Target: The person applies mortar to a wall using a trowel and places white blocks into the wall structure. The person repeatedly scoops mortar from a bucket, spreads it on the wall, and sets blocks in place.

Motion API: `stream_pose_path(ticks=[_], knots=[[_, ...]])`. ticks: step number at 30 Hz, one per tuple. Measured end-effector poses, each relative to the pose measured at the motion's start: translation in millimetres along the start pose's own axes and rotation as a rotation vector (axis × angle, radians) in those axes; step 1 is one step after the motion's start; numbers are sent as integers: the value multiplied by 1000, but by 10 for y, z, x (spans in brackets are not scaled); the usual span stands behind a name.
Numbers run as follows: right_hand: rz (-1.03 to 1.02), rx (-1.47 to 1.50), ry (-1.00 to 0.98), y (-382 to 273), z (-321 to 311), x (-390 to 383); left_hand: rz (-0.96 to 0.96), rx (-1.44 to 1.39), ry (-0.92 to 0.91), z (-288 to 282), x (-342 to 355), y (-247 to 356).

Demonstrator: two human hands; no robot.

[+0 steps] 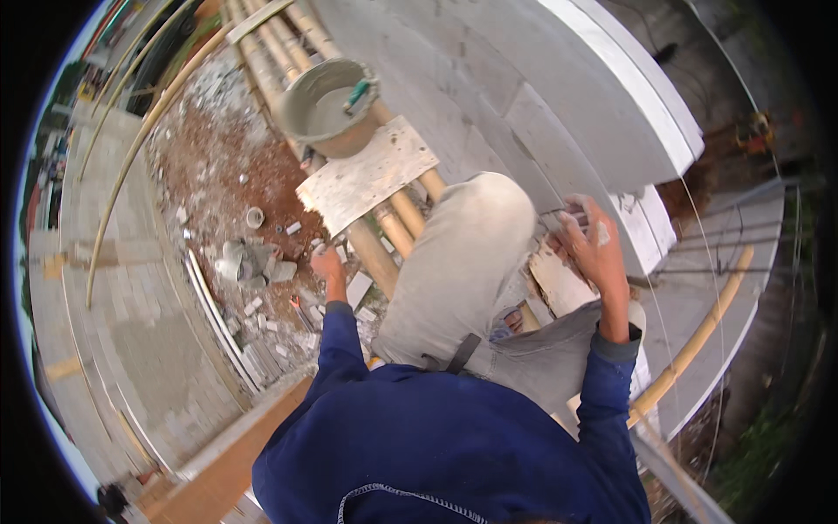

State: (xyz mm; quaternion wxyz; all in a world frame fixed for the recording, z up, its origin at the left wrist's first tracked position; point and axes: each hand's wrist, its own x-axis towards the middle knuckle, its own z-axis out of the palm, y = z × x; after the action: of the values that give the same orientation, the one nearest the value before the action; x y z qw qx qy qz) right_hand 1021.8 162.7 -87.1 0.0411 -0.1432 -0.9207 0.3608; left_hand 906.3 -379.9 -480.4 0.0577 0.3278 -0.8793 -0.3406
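Observation:
I sit on a bamboo scaffold (380,253), grey-trousered knee raised. My left hand (328,266) hangs left of the poles, fingers curled; what they hold, if anything, is hidden. My right hand (594,244) is raised beside my knee, dusty fingers bent and apart, near a pale board (559,279) and the grey block wall (576,157). Ahead, a rough pale plank (367,175) lies across the poles. A bucket of grey mix (323,131) with a green-handled tool (356,94) stands at its far edge.
Below left is rubble-strewn red soil (201,166), with a small pail (255,218) and a grey heap (249,262) I cannot make out. A paved strip (131,332) runs along the far left. A loose-looking bamboo pole (698,341) and thin lines are at my right.

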Motion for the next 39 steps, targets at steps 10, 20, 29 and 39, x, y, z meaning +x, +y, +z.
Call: stream_pose_path(ticks=[10,20,29,39], knots=[[-149,-149,-32,-254,-130,-380,1108,-768,-193,-1587,-915,5122],[-235,-209,188,-502,-292,-761,981,-685,-417,162,575,8213],[-105,-287,239,-435,-451,-1086,449,900,-1272,1529,-115,6141],[-13,-129,207,-226,-873,-1687,1286,222,-265,-2,590,6510]])
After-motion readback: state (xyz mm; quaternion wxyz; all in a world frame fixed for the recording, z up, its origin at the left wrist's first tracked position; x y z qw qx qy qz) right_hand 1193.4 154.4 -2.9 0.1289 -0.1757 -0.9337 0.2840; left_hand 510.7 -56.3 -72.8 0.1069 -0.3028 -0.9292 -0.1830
